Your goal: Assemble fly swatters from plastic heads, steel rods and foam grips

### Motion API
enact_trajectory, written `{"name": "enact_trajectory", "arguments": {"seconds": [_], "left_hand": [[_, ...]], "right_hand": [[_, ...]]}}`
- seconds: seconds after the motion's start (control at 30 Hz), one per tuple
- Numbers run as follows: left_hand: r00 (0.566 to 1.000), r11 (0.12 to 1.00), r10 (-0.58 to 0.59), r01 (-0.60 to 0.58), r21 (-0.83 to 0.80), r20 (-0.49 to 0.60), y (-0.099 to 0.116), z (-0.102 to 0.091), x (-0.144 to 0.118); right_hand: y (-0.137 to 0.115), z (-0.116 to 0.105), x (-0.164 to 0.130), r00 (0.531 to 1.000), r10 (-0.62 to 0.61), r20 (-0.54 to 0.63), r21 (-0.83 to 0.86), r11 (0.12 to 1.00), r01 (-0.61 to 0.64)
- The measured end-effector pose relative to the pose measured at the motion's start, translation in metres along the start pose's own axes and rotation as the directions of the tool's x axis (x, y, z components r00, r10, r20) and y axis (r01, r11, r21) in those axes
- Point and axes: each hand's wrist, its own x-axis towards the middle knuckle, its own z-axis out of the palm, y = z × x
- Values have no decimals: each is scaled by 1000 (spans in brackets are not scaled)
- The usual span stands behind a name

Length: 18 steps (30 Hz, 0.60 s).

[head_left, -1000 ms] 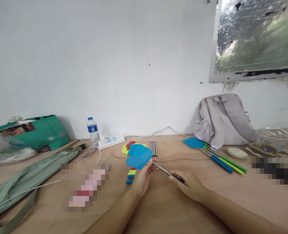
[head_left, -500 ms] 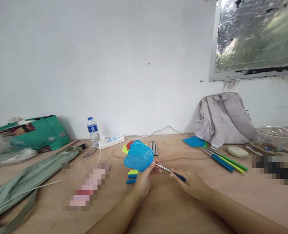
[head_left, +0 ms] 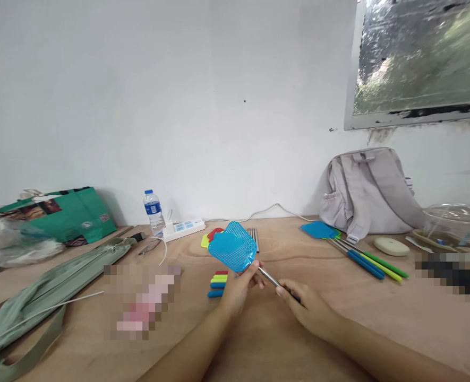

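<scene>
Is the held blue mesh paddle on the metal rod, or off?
Apparently on: the metal rod meets the blue mesh paddle at the left hand. How firmly it is seated, I cannot tell.

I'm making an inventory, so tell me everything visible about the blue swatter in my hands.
The blue swatter has a rounded, plastic-looking head full of small holes and a shiny neck. A silvery, metal-looking rod runs to a dark handle, mostly hidden. It slants over the table, head toward the left. The left hand has its grip where neck and rod meet, the right hand around the handle.
</scene>
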Motion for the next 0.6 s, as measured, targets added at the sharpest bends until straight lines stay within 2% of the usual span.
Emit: {"name": "enact_trajectory", "arguments": {"seconds": [0.1,0.2,0.3,0.37,0.43,0.47,0.53,0.6], "left_hand": [[999,999,22,-23,41,24,-1,0,1],[994,991,-9,-6,130,113,-5,3,-2],[985,957,-10,-41,287,173,-10,10,-13],[974,887,0,-105,449,227,-12,13,-23],[937,745,18,-245,621,349,-8,14,-31],[901,638,40,-356,683,432,-5,14,-33],[809,387,114,-571,724,576,2,11,-33],[722,123,214,-688,715,658,6,7,-27]], "right_hand": [[-3,3,-1,1000,11,8,-20,1000,-11],[-3,1,2,999,-4,33,-46,999,5],[4,-6,6,997,-68,42,-65,995,71],[12,-11,10,996,-87,20,-85,992,88],[21,-14,14,999,-41,5,-136,990,42],[25,-14,15,1000,-7,-3,-166,986,7],[31,-15,17,1000,22,-13,-204,979,-24],[34,-15,17,1000,-11,-18,-221,975,7]]}}
